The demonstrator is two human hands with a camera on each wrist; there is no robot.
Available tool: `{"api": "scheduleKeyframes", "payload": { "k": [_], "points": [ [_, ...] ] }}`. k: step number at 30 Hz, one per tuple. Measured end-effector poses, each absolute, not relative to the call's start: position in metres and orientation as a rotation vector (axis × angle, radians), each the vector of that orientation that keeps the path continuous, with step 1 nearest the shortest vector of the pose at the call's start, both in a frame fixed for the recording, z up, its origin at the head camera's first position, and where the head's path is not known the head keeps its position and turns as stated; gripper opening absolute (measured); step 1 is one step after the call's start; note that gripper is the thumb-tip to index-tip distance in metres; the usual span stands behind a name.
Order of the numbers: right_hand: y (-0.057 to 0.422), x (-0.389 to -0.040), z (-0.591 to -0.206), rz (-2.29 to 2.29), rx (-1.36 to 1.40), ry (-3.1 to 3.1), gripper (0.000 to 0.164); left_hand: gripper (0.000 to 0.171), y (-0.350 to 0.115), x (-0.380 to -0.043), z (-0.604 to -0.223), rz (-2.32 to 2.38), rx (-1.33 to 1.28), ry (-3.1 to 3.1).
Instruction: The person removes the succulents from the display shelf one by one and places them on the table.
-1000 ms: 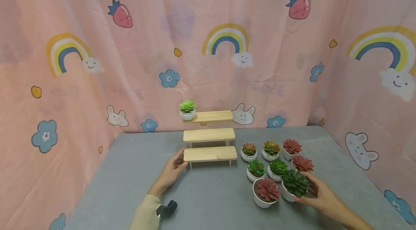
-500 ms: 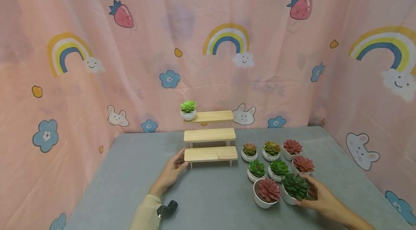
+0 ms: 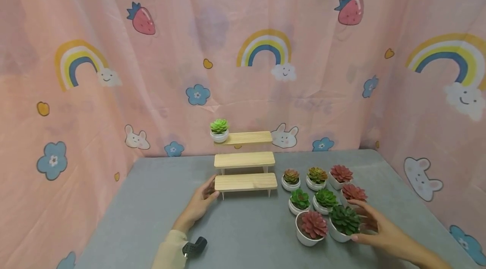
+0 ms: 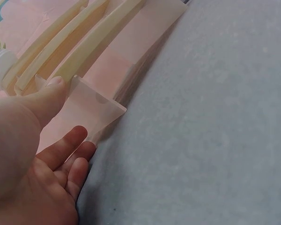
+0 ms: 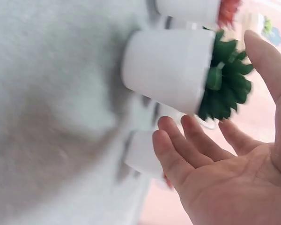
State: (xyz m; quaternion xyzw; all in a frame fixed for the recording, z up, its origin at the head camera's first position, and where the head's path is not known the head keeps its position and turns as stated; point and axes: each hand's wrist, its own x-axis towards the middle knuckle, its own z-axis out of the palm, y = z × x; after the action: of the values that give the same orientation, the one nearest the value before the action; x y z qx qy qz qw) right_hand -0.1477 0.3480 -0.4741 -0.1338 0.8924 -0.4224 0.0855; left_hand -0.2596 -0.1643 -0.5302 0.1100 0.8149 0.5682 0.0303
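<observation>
My left hand (image 3: 196,204) is at the left end of the lowest step of a three-step wooden display stand (image 3: 246,182). In the left wrist view its thumb (image 4: 54,89) presses on the step's end; the index finger is hidden and the other fingers curl loosely beside the clear leg (image 4: 84,105). My right hand (image 3: 383,233) is spread beside a dark green potted succulent (image 3: 344,220) in a white pot. In the right wrist view, a gap shows between the fingers (image 5: 171,145) and that pot (image 5: 166,70), which stands on the table.
A light green succulent (image 3: 219,129) sits at the left of the top step. Right of the stand, several other potted succulents cluster, including a red one (image 3: 312,226) in front. A pink patterned curtain (image 3: 171,70) rises behind the grey table (image 3: 243,235).
My right hand has loosened from the dark green succulent's pot and drawn slightly right, its fingers spreading. The pot remains in place. My left hand stays at the stand.
</observation>
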Motion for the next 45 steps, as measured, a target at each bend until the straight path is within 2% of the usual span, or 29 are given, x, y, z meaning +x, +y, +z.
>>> {"api": "scheduleKeyframes", "payload": {
  "k": [8, 15, 29, 45],
  "points": [
    [0.346, -0.149, -0.445, -1.290, -0.558, 2.818, 0.061, 0.063, -0.161, -0.259, -0.530, 1.748, 0.334, 2.513],
    [0.324, -0.167, -0.417, -1.344, -0.615, 2.864, 0.052, 0.062, -0.162, -0.258, -0.529, 1.779, 0.315, 2.520],
    [0.267, -0.222, -0.390, -1.371, -0.749, 2.758, 0.051, 0.064, -0.163, -0.260, -0.532, 1.765, 0.313, 2.514],
    [0.176, -0.288, -0.378, -1.456, -0.728, 2.559, 0.056, 0.065, -0.164, -0.261, -0.531, 1.769, 0.334, 2.499]
  ]
}}
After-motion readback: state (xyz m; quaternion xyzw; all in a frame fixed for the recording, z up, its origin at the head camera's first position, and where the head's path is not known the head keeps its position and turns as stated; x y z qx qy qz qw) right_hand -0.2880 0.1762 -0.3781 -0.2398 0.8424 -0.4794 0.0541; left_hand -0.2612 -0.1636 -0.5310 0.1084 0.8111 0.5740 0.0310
